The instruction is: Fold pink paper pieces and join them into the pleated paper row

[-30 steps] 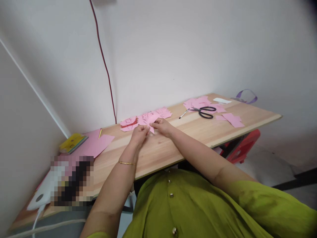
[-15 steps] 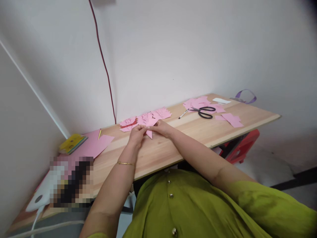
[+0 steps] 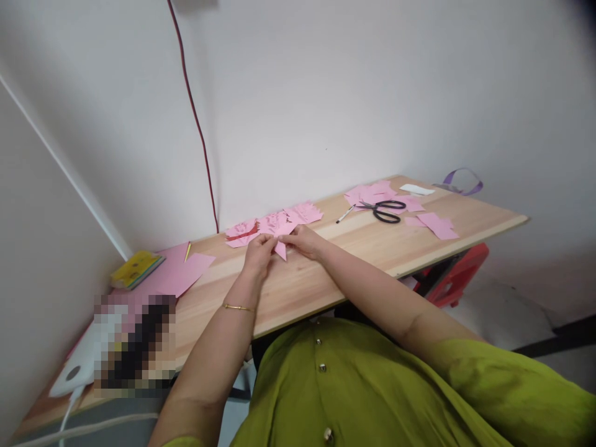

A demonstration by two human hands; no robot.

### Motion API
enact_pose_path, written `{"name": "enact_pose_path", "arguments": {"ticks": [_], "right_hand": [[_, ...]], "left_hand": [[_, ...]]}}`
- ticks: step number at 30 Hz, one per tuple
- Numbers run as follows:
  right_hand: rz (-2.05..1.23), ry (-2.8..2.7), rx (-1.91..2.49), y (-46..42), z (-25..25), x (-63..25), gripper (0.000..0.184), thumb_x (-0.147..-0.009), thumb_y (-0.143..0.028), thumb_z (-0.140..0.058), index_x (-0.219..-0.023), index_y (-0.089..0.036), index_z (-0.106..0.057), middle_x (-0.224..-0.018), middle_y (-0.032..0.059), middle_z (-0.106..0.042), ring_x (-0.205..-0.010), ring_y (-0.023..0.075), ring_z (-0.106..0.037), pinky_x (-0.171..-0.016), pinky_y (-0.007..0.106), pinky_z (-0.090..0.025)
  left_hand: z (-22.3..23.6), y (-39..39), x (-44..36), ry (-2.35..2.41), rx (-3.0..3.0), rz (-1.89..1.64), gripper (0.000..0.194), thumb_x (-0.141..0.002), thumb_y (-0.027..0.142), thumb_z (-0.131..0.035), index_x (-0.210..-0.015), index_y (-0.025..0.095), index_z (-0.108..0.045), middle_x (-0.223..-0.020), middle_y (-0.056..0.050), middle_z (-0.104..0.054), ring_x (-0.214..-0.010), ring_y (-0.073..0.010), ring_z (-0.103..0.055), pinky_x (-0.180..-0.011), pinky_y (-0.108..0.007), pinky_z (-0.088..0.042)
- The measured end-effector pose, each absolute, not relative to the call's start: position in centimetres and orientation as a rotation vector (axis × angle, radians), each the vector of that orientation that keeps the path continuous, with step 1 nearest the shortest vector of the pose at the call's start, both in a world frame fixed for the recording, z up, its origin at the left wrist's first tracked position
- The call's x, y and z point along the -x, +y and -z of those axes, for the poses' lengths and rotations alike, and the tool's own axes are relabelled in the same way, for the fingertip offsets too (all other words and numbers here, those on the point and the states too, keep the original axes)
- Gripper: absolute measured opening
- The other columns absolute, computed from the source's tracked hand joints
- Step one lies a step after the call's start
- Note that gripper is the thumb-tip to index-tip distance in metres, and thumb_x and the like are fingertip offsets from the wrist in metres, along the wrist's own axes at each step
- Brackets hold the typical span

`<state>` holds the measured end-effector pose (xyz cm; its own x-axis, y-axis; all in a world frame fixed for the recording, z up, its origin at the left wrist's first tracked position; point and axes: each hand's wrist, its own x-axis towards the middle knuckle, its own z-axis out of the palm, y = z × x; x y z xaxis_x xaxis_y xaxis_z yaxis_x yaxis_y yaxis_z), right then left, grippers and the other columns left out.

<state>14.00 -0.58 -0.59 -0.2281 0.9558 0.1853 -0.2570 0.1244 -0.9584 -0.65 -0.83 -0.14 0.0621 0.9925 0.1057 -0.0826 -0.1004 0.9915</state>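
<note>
Between my two hands is a piece of pink paper (image 3: 280,249), its pointed end hanging down toward me. My left hand (image 3: 259,253) pinches it from the left, fingers closed on the edge. From the right, my right hand (image 3: 304,241) grips the same paper between thumb and fingers. Just behind, against the wall, lie pink cut-paper pieces with jagged edges and dark markings (image 3: 303,212). One pink piece at their left end (image 3: 239,233) carries a red strip. The folds of the held paper are too small to make out.
Black-handled scissors (image 3: 387,211), a pen (image 3: 345,214) and pink paper scraps (image 3: 437,225) lie to the right. Leftward are a large pink sheet (image 3: 186,273), a yellow pencil (image 3: 187,251), a yellow packet (image 3: 135,269) and a white device (image 3: 86,360). A red stool (image 3: 459,273) stands below the table.
My right thumb has shifted slightly to the right along the held paper. Otherwise both hands and everything on the table look the same.
</note>
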Motion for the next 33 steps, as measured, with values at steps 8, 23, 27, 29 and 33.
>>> {"name": "enact_pose_path", "arguments": {"ticks": [8,23,27,29,33], "right_hand": [[-1.326,-1.356,0.77,-0.8,0.6,-14.4,0.024,-0.065,-0.028,-0.076,-0.082,-0.014,-0.066,-0.079,0.0031,-0.068,-0.074,0.0144,-0.059,-0.071,0.028,-0.046],[-1.29,-1.315,0.661,-0.4,1.0,-14.0,0.022,-0.063,-0.024,-0.075,-0.083,-0.017,-0.068,-0.078,-0.0009,-0.064,-0.07,0.0098,-0.054,-0.067,0.023,-0.041],[-1.336,-1.3,0.671,-0.3,1.0,-14.1,0.02,-0.059,-0.021,-0.077,-0.076,-0.017,-0.068,-0.077,-0.0016,-0.064,-0.071,0.01,-0.055,-0.068,0.024,-0.043],[-1.344,-1.314,0.672,-0.3,1.1,-14.2,0.02,-0.058,-0.02,-0.077,-0.075,-0.017,-0.068,-0.075,-0.0021,-0.063,-0.069,0.0098,-0.055,-0.067,0.023,-0.044],[-1.386,-1.346,0.69,0.0,1.4,-14.4,0.021,-0.06,-0.021,-0.076,-0.079,-0.017,-0.067,-0.068,-0.0026,-0.063,-0.064,0.0099,-0.056,-0.064,0.024,-0.045]], "left_hand": [[-0.2,-1.2,0.7,1.016,-1.237,-1.259,0.023,-0.058,0.031,-0.076,-0.07,0.015,-0.065,-0.065,-0.001,-0.061,-0.061,-0.0116,-0.055,-0.062,-0.025,-0.044],[-0.7,-1.2,0.5,1.067,-1.106,-1.311,0.013,-0.052,0.019,-0.066,-0.055,0.015,-0.054,-0.051,0.004,-0.051,-0.049,-0.008,-0.046,-0.05,-0.022,-0.034],[-0.8,-1.1,0.5,1.079,-1.053,-1.356,0.014,-0.051,0.017,-0.064,-0.052,0.016,-0.05,-0.049,0.005,-0.048,-0.047,-0.0073,-0.042,-0.047,-0.022,-0.03],[-0.9,-1.1,0.6,1.092,-1.026,-1.371,0.013,-0.051,0.016,-0.063,-0.052,0.016,-0.05,-0.049,0.005,-0.048,-0.047,-0.0076,-0.043,-0.047,-0.022,-0.03],[-1.0,-1.1,0.7,1.077,-0.995,-1.344,0.013,-0.052,0.015,-0.064,-0.054,0.016,-0.051,-0.05,0.005,-0.049,-0.047,-0.0078,-0.045,-0.047,-0.022,-0.033]]}}
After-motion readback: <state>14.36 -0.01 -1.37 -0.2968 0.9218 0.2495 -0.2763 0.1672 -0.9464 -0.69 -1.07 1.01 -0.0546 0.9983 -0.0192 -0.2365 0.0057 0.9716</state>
